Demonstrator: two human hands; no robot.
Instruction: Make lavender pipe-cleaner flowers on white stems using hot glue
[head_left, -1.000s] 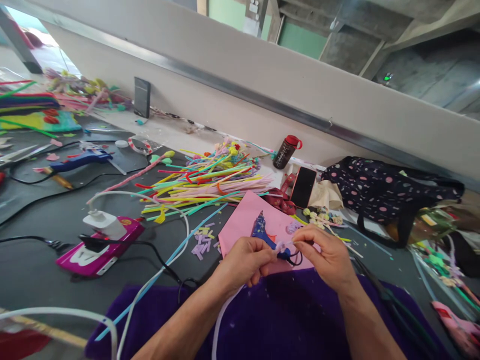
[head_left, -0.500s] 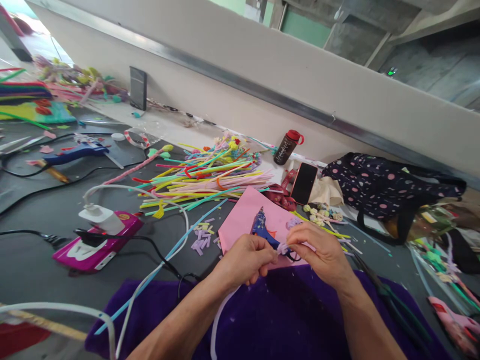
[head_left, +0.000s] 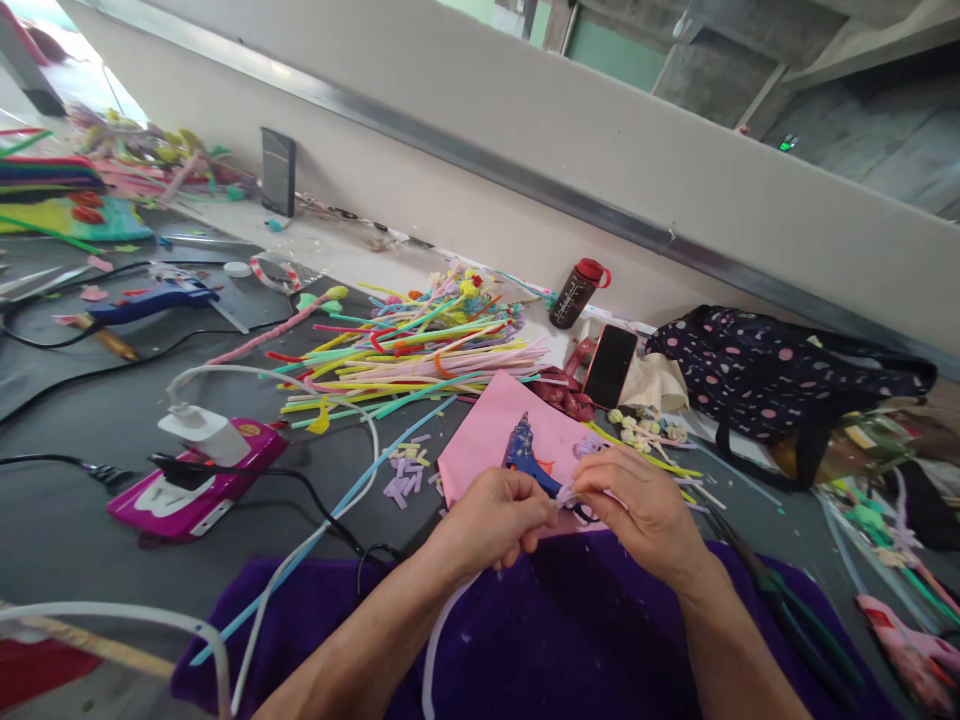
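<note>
Near the worktop's [head_left: 67, 410] front edge, my left hand [head_left: 487, 515] and right hand [head_left: 637, 505] are pinching opposite sides of a lilac piece [head_left: 565, 494], my grip staying gentle: it's probably light, soft, crushable.

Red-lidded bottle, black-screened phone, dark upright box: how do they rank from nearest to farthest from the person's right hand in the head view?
1. Black-screened phone: beyond the right hand, closest of the three.
2. Red-lidded bottle: past the phone, slightly left, near the wall.
3. Dark upright box: far off to the left.
</note>
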